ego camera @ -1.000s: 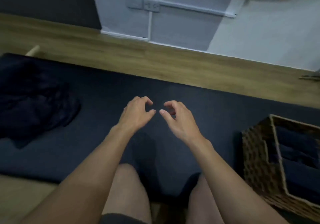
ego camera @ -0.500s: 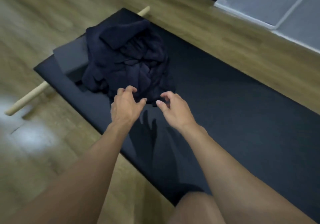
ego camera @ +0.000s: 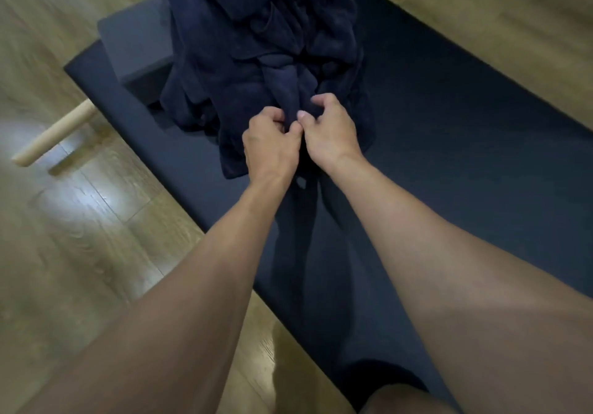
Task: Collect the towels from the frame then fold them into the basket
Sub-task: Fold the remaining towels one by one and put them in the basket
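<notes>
A: What has moved since half a second ago?
B: The hands hovered empty, short of the towels. Now both have reached in and closed on the near edge.

A: Where do the towels lie?
B: Crumpled on the mat, at twelve o'clock from the hands. Their far left side is draped over a grey block at ten o'clock.

A: And the grip?
B: The left hand and right hand sit knuckle to knuckle. Each pinches the same raised fold of dark cloth.

A: How will it handle?
B: Soft and limp, and probably light taken singly. The towels look tangled, though, so a pull may drag neighbours along. A hem or corner would serve better than a bunch of mid-cloth. The person could then slide the hands apart along that edge to spread one towel.

A: Anything further out?
B: A wooden rod at eight o'clock, off the mat's corner, on the wood floor. The basket is out of view.
</notes>
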A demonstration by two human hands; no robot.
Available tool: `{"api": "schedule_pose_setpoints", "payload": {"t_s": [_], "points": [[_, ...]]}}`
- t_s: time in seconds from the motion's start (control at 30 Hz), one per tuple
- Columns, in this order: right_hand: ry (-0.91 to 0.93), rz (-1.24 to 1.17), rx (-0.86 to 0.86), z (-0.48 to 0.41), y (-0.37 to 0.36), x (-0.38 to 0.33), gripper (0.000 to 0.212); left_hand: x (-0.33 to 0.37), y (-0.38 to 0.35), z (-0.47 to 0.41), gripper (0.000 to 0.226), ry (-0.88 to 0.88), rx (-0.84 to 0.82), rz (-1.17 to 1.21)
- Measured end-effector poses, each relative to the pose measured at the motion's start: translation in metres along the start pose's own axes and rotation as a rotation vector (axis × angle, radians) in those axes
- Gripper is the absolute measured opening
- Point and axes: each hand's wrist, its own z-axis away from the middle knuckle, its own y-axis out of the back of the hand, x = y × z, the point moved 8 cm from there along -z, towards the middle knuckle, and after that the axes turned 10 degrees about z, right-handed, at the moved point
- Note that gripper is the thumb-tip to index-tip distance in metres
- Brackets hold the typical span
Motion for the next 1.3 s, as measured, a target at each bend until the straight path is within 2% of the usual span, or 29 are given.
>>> {"api": "schedule_pose_setpoints", "payload": {"t_s": [0.07, 0.17, 0.4, 0.53, 0.63, 0.8, 0.9, 1.0, 1.1, 1.2, 1.27, 1.3], "points": [[-0.003, -0.112, 0.056, 0.009, 0.017, -0.006, 0.026, 0.02, 0.003, 0.008, 0.007, -0.043, 0.027, 0.066], [0.032, -0.175, 0.139, 0.03, 0.057, -0.024, 0.018, 0.066, 0.006, 0.025, 0.018, -0.126, 0.04, 0.136], [0.217, -0.361, 0.312, 0.108, 0.195, -0.091, 0.015, 0.218, 0.04, 0.083, 0.013, -0.415, 0.048, 0.329], [0.384, -0.382, 0.406, 0.191, 0.286, -0.13, 0.019, 0.308, 0.065, 0.131, 0.015, -0.497, -0.023, 0.504], [0.441, -0.227, 0.516, 0.258, 0.343, -0.144, 0.023, 0.365, 0.073, 0.175, 0.015, -0.512, -0.159, 0.566], [0.384, 0.217, 0.869, 0.352, 0.433, -0.15, 0.004, 0.437, 0.065, 0.265, 0.015, -0.528, -0.401, 0.597], [0.325, 0.371, 1.007, 0.401, 0.48, -0.146, 0.014, 0.465, 0.049, 0.318, 0.012, -0.434, -0.572, 0.696], [0.295, 0.378, 1.047, 0.444, 0.517, -0.137, 0.015, 0.496, 0.036, 0.369, 0.018, -0.468, -0.691, 0.756], [0.271, 0.362, 1.049, 0.478, 0.547, -0.122, 0.023, 0.523, 0.03, 0.412, 0.035, -0.7, -0.739, 0.644], [0.272, 0.169, 0.953, 0.497, 0.567, -0.101, 0.024, 0.538, 0.023, 0.438, 0.023, -0.971, -0.688, 0.383], [0.28, 0.056, 0.857, 0.504, 0.569, -0.09, 0.019, 0.543, 0.017, 0.452, 0.016, -1.04, -0.725, 0.331], [0.283, 0.02, 0.811, 0.505, 0.567, -0.086, 0.017, 0.544, 0.013, 0.46, 0.021, -1.041, -0.764, 0.337]]}}
